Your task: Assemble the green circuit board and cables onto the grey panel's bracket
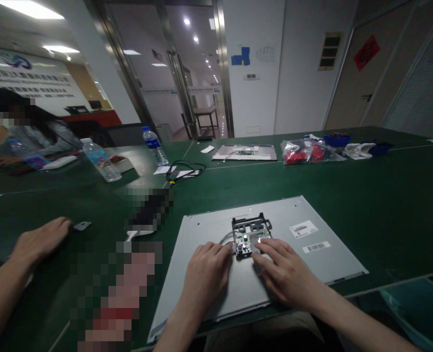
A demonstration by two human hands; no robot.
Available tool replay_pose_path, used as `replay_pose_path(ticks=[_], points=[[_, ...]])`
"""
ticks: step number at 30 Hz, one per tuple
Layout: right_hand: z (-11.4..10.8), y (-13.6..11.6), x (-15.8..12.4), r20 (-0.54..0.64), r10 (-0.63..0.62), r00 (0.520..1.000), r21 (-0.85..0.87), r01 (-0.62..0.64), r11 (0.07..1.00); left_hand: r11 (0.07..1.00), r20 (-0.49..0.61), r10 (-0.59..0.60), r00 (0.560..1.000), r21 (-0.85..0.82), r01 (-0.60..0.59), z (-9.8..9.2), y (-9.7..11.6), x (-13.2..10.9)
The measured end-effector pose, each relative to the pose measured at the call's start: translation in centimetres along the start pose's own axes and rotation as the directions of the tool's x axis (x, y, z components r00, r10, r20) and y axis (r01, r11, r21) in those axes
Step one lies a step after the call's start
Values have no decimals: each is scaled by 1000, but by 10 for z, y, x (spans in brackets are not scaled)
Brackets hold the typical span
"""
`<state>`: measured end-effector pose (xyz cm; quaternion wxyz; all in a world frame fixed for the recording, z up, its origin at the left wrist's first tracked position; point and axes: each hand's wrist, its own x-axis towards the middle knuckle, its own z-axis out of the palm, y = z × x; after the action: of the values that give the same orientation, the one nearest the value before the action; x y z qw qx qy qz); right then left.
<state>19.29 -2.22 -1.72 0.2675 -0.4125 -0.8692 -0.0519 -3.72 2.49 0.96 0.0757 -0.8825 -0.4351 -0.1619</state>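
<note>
A flat silver-grey metal panel [209, 230], like the back of a display, lies on the green table in front of me. On it sits a small circuit board [244, 243] in a black frame [252, 224], with a thin grey cable [226, 237] at its left side. My left hand [209, 268] has its fingers pressed together at the board's left edge, by the cable; what they pinch is hidden. From the right, my right hand [284, 269] reaches over with fingers apart, their tips touching the board. A pale piece [262, 266] shows under its palm.
Another person's arm [42, 242] rests at left, near a small grey plate [82, 226]. Farther back are bottles [154, 146], a black cable [187, 168], a second panel [263, 153], a plastic bag with red things [306, 152] and a blue tray [337, 140]. Another person sits far left.
</note>
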Motion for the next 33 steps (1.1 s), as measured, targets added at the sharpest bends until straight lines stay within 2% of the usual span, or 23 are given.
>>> replay_pose_path(ticks=[8, 15, 22, 33], points=[[-1, 1, 0, 5, -4, 1000, 0, 4, 1000, 999, -34, -31, 999, 26, 31, 3, -1, -2], [-2, 0, 0, 7, -4, 1000, -1, 4, 1000, 998, 41, -27, 999, -62, 30, 6, -1, -1], [1, 1, -1, -3, -5, 1000, -7, 5, 1000, 998, -1, 32, 999, -62, -32, 5, 0, -1], [0, 1, 0, 33, 12, 999, 2, -12, 1000, 995, 36, 91, 995, 38, -92, 4, 0, 1]])
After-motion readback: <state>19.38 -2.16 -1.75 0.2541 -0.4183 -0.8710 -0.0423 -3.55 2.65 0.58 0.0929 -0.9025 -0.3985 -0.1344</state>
